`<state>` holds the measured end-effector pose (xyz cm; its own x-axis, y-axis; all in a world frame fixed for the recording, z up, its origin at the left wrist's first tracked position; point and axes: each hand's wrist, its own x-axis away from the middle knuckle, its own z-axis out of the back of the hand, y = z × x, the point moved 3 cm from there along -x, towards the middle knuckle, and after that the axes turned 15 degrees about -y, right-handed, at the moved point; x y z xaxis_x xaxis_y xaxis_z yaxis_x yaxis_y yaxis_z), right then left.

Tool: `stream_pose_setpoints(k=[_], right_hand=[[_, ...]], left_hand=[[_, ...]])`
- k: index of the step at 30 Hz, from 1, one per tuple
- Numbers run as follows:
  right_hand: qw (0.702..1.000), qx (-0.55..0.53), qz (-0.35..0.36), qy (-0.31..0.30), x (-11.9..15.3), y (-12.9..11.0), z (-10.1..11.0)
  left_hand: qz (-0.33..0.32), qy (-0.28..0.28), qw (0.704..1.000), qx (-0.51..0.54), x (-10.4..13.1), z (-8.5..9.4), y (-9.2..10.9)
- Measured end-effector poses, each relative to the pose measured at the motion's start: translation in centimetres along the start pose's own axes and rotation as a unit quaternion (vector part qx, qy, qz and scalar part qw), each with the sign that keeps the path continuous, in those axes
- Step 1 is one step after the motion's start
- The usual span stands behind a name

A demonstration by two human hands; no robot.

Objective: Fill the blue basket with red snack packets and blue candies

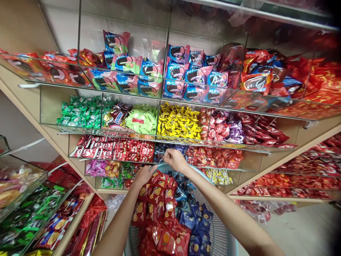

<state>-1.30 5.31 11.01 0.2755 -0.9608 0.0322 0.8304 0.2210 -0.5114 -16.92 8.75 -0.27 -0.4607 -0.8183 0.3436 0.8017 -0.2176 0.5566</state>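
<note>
Below me stands a large round light-blue plastic basket (223,209) with a perforated wall. It holds red candy packets (157,192) with orange fruit pictures on the left and dark-blue packets (200,227) on the right. Near its far rim, my left hand (144,175) has its fingers drawn together. My right hand (175,160) is closed beside it, in front of a shelf compartment of dark-blue wrapped sweets (183,148). The fingertips of both hands nearly meet; what they pinch is too small and blurred to name.
Glass-fronted shelves rise ahead with yellow sweets (179,122), green sweets (78,112) and packaged cookies (174,71). Red packets (133,151) lie in a lower compartment. Angled side shelves carry green-wrapped goods (29,206) at left and red packets (314,160) at right.
</note>
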Motion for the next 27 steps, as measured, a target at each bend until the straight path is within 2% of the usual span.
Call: stream_pose_setpoints(k=[2,4,7,10,16,23,27], right_hand=[[0.998,-0.011,0.063,0.006,2.7,-0.2,1.1],[0.996,-0.017,0.088,-0.009,5.1,0.4,1.8],[0.996,-0.013,0.081,-0.038,7.8,2.2,1.8],[0.997,-0.003,0.054,-0.062,9.5,4.1,0.8],[0.994,0.050,0.045,-0.091,10.8,5.8,-1.2],[0.971,0.206,0.068,-0.097,11.2,6.5,-3.0],[0.967,0.218,0.068,-0.114,11.5,7.0,-4.0]], left_hand=[[-0.001,0.003,1.000,0.000,-0.1,0.0,-0.1],[0.004,0.002,1.000,-0.001,-0.1,0.0,0.0],[0.006,-0.003,1.000,-0.002,0.2,0.1,0.2],[-0.002,-0.006,1.000,-0.002,0.4,0.2,0.6],[0.012,-0.004,1.000,0.007,0.6,0.3,0.7],[0.016,-0.001,1.000,0.006,0.6,0.3,0.6],[0.008,-0.003,1.000,0.006,0.6,0.2,0.6]])
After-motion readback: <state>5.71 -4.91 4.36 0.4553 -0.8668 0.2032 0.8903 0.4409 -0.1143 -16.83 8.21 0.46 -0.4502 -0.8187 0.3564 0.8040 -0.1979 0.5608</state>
